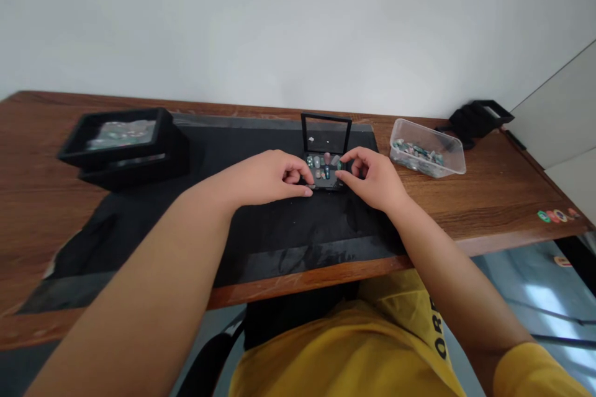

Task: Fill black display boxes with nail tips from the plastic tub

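Observation:
A small black case (326, 185) stands on the black mat with its clear, black-framed lid (326, 134) raised at the back. Several nail-shaped pieces (327, 161) in green, grey and pink lie inside it in rows. My left hand (284, 178) is at the case's left front corner, thumb and forefinger bent close together around the edge. On the right side, my right hand (370, 177) has its forefinger and thumb curled at the pieces near the right edge. Whatever lies between the fingertips of either hand is too small to make out.
Stacked black boxes (174, 149) with wrapped pieces stand on the left. A clear plastic tub (454, 158) of loose pieces is right of the mat (279, 229). More black cases (470, 121) lie at the far right, near round stickers (561, 216). A wall rises behind the table.

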`<action>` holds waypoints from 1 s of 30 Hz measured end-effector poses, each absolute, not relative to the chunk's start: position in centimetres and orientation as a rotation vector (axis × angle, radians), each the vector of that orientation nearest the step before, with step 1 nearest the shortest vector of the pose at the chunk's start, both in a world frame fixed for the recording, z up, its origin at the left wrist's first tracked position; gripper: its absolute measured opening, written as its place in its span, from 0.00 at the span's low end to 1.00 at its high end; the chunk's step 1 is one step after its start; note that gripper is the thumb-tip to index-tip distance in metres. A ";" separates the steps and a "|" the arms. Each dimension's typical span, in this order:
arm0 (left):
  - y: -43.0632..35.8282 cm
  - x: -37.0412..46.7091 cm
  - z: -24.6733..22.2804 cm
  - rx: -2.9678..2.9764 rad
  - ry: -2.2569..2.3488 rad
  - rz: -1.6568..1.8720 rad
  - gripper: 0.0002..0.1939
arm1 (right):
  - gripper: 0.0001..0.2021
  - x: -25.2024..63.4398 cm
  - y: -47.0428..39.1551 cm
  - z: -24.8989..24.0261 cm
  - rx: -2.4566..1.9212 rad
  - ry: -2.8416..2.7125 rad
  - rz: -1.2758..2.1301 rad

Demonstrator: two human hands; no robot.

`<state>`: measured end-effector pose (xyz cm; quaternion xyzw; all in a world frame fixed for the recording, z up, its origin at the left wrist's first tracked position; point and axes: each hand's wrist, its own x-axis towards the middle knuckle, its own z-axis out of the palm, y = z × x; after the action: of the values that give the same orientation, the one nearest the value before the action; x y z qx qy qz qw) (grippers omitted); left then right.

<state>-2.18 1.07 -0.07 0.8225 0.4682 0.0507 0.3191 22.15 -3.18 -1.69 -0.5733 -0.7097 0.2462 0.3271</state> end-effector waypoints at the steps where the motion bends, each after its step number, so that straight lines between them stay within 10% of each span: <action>1: 1.0 -2.1 -0.1 2.168 1.233 0.136 0.16 | 0.09 22.2 -3.2 -1.7 -1.501 -1.860 0.646; 30: 1.2 -2.7 -0.5 2.207 1.156 0.095 0.15 | 0.09 22.2 -3.2 -1.8 -1.500 -1.873 0.664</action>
<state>-2.70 1.21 -0.52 0.8391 0.4396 0.0361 0.3184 22.23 -3.19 -1.80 -0.5706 -0.7127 0.2528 0.3203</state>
